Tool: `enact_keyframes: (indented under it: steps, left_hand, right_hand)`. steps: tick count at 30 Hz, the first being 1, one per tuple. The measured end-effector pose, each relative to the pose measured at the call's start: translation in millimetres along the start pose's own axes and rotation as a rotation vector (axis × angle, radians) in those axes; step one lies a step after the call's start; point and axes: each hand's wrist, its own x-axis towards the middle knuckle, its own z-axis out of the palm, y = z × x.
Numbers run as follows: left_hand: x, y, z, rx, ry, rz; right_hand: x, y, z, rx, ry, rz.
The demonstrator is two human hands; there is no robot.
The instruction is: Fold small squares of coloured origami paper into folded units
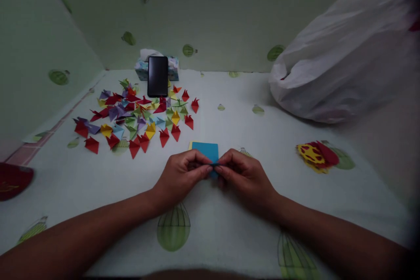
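Both of my hands meet near the middle, fingertips almost touching. Thumb and forefinger of my left hand (188,168) pinch a small piece of folded paper (214,165), seen nearly edge-on and looking dark blue. My right hand (244,177) pinches the same piece from the other side. Most of it is hidden by the fingers. Just behind and beneath the fingers lies a square of blue paper (206,149), with a yellow sheet (190,145) showing at its left edge. To the left spreads a group of folded paper cranes (131,118) in red, yellow, green, purple and blue.
A black phone (158,76) leans against a tissue box (173,68) at the back. At right are a large white plastic bag (328,61) and red and yellow cut-paper pieces (316,155). A dark red object (15,181) sits at the left edge. Walls rise behind and left.
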Motion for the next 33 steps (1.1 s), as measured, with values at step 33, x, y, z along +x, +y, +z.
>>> enact_keyframes:
  steps: [33]
  left_hand:
    - [-2.7, 0.5, -2.3, 0.452, 0.042, 0.390]
  right_hand:
    - [-1.3, 3.8, -0.4, -0.441, 0.128, -0.410]
